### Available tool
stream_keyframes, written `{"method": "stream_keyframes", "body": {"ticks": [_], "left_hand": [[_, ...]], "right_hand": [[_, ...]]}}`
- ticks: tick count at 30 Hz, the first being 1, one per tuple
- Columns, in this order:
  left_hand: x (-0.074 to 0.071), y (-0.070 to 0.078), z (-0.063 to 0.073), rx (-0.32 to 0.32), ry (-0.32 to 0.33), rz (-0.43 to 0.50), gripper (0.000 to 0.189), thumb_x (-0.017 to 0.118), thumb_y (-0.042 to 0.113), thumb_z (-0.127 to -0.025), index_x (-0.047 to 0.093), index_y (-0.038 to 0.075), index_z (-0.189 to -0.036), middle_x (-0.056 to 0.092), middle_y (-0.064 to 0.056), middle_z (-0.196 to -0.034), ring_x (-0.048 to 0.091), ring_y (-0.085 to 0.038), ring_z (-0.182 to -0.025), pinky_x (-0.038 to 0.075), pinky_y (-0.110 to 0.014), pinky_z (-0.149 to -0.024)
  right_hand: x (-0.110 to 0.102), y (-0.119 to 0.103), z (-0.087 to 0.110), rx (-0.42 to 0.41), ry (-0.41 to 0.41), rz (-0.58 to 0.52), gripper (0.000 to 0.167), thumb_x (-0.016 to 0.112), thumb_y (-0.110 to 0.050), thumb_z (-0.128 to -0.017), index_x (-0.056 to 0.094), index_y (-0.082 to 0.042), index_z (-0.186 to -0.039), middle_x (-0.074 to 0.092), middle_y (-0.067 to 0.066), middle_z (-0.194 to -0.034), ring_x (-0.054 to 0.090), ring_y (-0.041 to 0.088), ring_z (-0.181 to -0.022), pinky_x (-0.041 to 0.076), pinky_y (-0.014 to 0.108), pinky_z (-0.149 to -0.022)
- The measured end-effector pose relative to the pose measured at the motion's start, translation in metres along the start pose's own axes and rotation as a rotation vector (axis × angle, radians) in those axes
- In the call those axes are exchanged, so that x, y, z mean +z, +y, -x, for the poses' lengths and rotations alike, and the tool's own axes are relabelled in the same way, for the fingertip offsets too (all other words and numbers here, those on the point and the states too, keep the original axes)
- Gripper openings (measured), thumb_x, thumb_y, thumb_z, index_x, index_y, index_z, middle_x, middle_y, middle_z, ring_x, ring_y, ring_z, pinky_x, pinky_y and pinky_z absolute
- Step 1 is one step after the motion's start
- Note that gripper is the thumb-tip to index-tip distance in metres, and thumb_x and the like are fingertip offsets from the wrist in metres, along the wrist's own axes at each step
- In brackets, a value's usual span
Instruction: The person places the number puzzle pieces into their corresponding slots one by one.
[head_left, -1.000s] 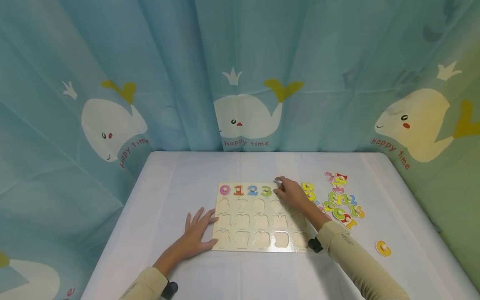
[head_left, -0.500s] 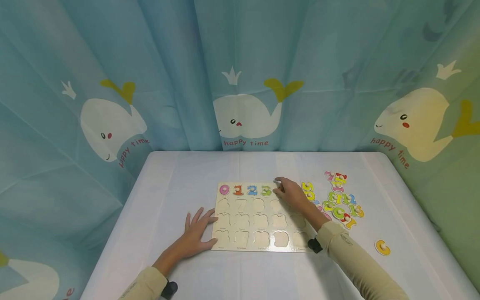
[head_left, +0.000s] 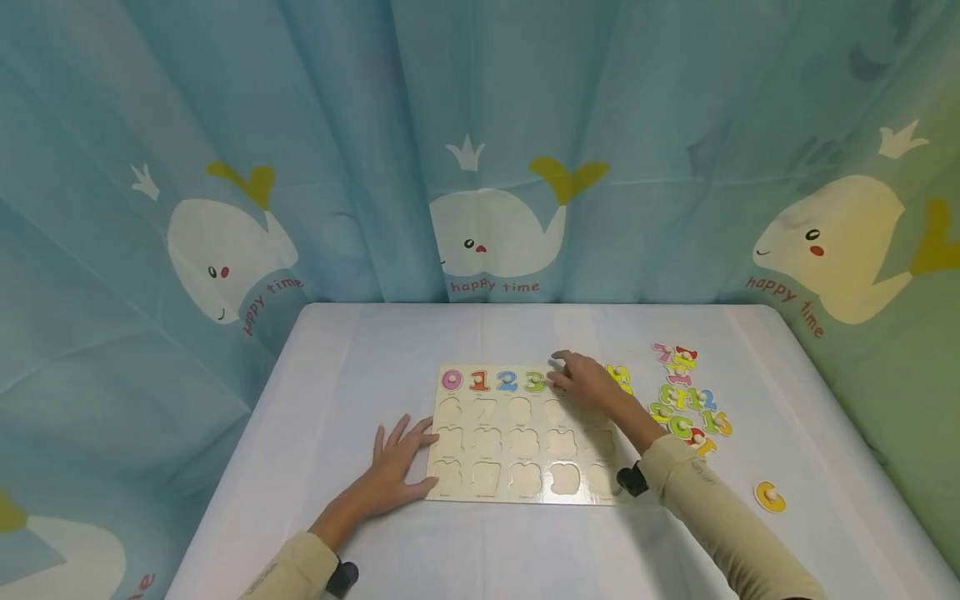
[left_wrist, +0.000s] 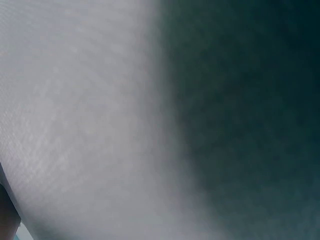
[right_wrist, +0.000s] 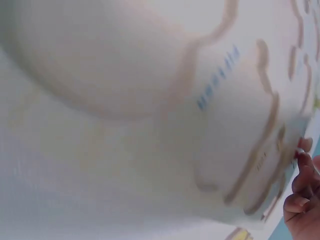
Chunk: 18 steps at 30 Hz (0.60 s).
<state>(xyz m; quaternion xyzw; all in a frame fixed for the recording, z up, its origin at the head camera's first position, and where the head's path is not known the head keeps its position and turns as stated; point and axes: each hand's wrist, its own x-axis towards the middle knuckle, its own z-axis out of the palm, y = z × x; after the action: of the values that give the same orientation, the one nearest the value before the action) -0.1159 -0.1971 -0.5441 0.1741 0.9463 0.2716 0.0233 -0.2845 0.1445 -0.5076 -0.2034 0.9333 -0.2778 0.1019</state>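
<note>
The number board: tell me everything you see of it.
The number board looks wooden: a pale rectangle flat on the table. Its top row holds a pink 0, red 1, blue 2 and green 3, knobbed; visible lower recesses are empty. The left hand touches its left edge; the right hand hides part of its upper right.

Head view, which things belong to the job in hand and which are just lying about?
Likely part of the job:
puzzle board
number pieces 0 to 3 in its top row
loose number pieces

Likely just around:
whale curtain
table
black wrist devices
</note>
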Motion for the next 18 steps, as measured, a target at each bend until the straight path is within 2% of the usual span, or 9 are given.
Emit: {"method": "stream_keyframes", "body": {"ticks": [3,8,15,18], "left_hand": [[0.001,0.000,-0.001,0.002,0.003,0.005,0.057,0.065,0.037,-0.081,0.050,0.012,-0.130,0.030,-0.006,-0.150,0.010,-0.037,-0.139,-0.005,-0.065,-0.102],[0.002,0.000,-0.001,0.001,0.003,-0.001,0.058,0.065,0.038,-0.081,0.050,0.013,-0.131,0.030,-0.007,-0.150,0.010,-0.037,-0.140,-0.005,-0.065,-0.102],[0.001,0.000,-0.001,0.003,-0.004,-0.003,0.058,0.065,0.038,-0.082,0.049,0.013,-0.131,0.029,-0.007,-0.150,0.010,-0.038,-0.139,-0.004,-0.066,-0.102],[-0.001,0.000,-0.001,0.010,-0.001,-0.001,0.058,0.066,0.038,-0.081,0.049,0.013,-0.131,0.030,-0.008,-0.150,0.010,-0.038,-0.139,-0.004,-0.066,-0.102]], "right_hand": [[-0.008,0.002,-0.002,-0.046,0.021,0.035,0.045,0.056,-0.025,-0.095,0.050,0.004,-0.129,0.064,0.008,-0.087,0.058,0.019,-0.074,0.049,0.041,-0.073],[-0.020,0.009,0.002,-0.016,0.088,0.052,0.040,0.055,-0.023,-0.096,0.053,0.001,-0.128,0.060,0.008,-0.089,0.052,0.020,-0.072,0.045,0.038,-0.067],[-0.034,0.027,0.011,-0.032,0.172,0.077,0.032,0.055,-0.007,-0.094,0.055,0.003,-0.124,0.059,0.015,-0.095,0.054,0.026,-0.079,0.047,0.043,-0.072],[-0.040,0.034,0.014,-0.002,0.179,0.030,0.030,0.050,-0.004,-0.096,0.054,0.004,-0.125,0.059,0.018,-0.099,0.055,0.029,-0.084,0.048,0.044,-0.076]]}}
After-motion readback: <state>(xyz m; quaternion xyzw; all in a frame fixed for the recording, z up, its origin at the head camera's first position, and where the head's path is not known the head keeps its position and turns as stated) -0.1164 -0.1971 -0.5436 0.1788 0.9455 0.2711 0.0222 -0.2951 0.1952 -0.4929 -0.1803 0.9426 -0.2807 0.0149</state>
